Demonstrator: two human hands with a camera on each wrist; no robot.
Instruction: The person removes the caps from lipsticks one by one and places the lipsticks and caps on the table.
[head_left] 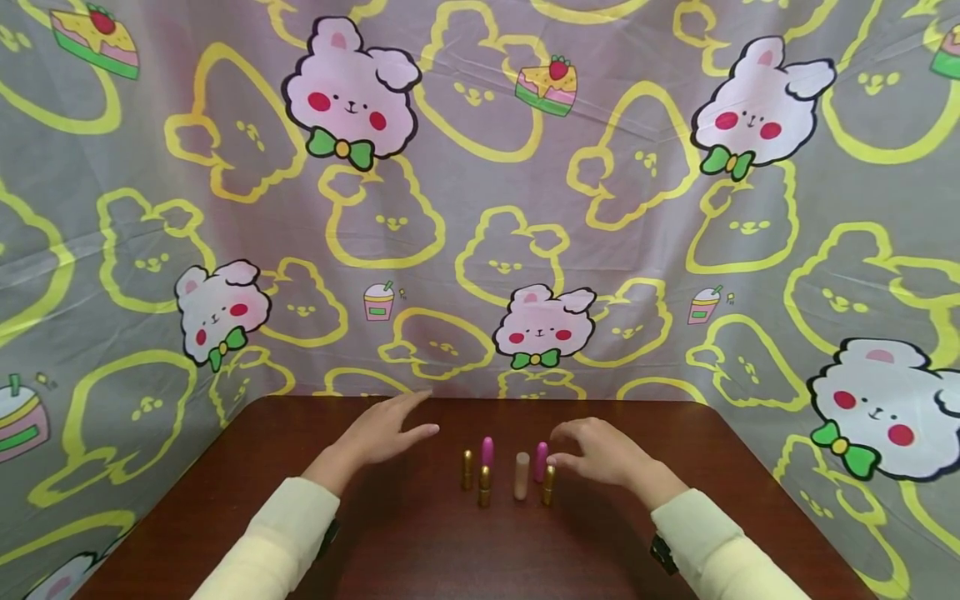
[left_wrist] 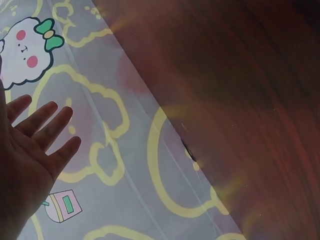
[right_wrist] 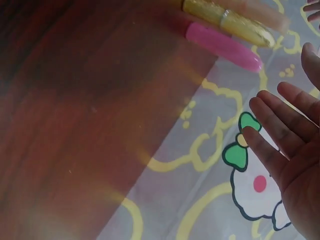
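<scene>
Several slim, round-topped tubes resembling lipsticks stand upright in a loose group on the dark table. In the head view there is a gold tube [head_left: 468, 472] at the left, another gold tube [head_left: 484, 488] nearer, and a pink tube [head_left: 487, 452] behind them. On the right side stand a beige tube [head_left: 521, 477], a second pink tube [head_left: 541, 463] and a third gold tube [head_left: 549, 487]. My right hand [head_left: 596, 450] is just right of these, fingers loosely bent, holding nothing. My left hand [head_left: 381, 429] hovers left of the group, fingers extended, thumb apart.
The brown wooden table [head_left: 420, 550] has its far edge against a grey patterned curtain [head_left: 480, 183]. That curtain also flanks both sides. Dark wrist devices sit under both pale sleeves [head_left: 262, 542].
</scene>
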